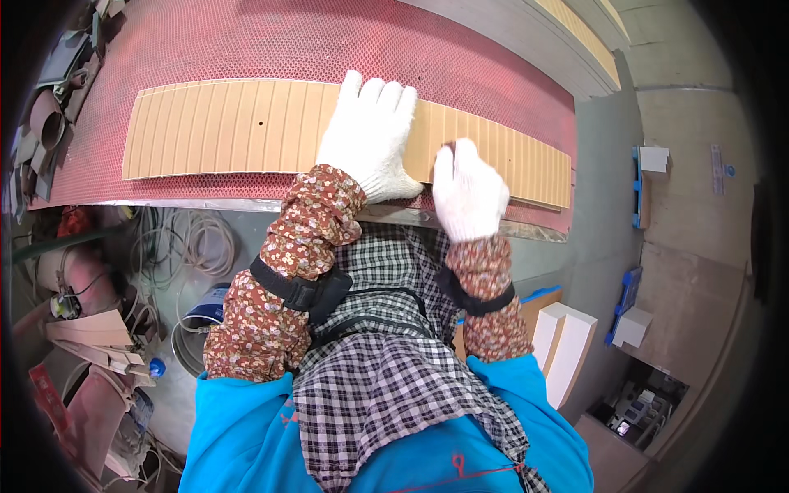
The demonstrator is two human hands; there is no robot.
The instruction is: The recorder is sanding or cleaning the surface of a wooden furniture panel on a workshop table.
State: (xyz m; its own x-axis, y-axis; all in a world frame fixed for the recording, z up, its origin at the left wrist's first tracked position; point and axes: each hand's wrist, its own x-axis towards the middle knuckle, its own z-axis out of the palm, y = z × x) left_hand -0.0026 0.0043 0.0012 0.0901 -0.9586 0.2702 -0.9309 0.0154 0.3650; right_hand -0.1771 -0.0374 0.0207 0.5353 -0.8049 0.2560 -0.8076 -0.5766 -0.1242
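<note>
Head camera looks steeply down, seemingly close.

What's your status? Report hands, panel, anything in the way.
Left hand flat, open on grooved wooden panel. Right hand open, pressing panel's near edge. Panel lies flat on red mesh table. Nothing on panel besides hands.

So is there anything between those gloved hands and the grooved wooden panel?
Nothing visible. The left hand lies flat on the panel, and the right hand rests on its near edge. Only the white gloves separate skin from wood.
</note>
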